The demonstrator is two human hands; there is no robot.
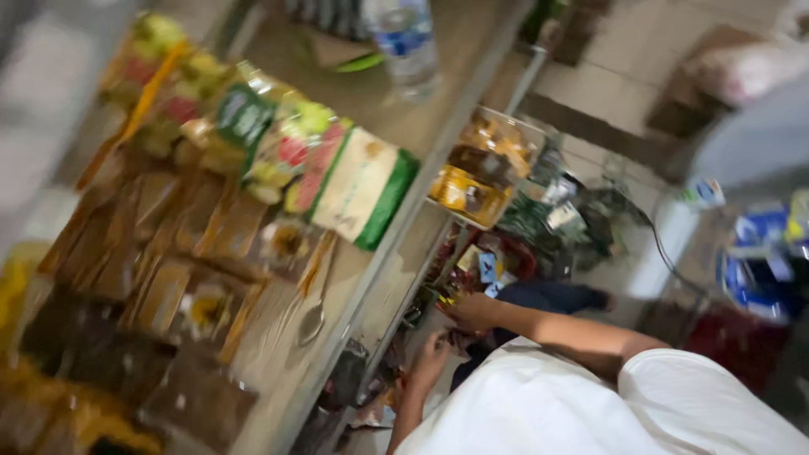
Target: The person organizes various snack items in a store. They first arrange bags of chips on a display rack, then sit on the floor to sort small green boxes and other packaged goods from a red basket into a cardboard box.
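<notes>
Reaching both hands into the small packets [472, 270] under the counter [371, 278], at five o'clock from the spoon [312, 320].
My right hand [474, 312] and left hand [430, 361] blur; grip unclear, I cannot tell. Packets look light, crinkly, slippery; pinch an edge.

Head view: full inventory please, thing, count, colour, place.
clear plastic water bottle: one, blue label, far end of shelf top.
wooden shelf top: one, brown, left half of view.
green-edged cream packet: one, mid shelf.
brown flat packets: many, count unclear, left of shelf.
metal spoon: one, silver, near shelf edge.
yellow packets in clear box: several, lower shelf.
blue packets: several, right side.
white shirt: one, bottom.
left hand: at small items on lower shelf; blurred.
right hand: same spot.
</notes>
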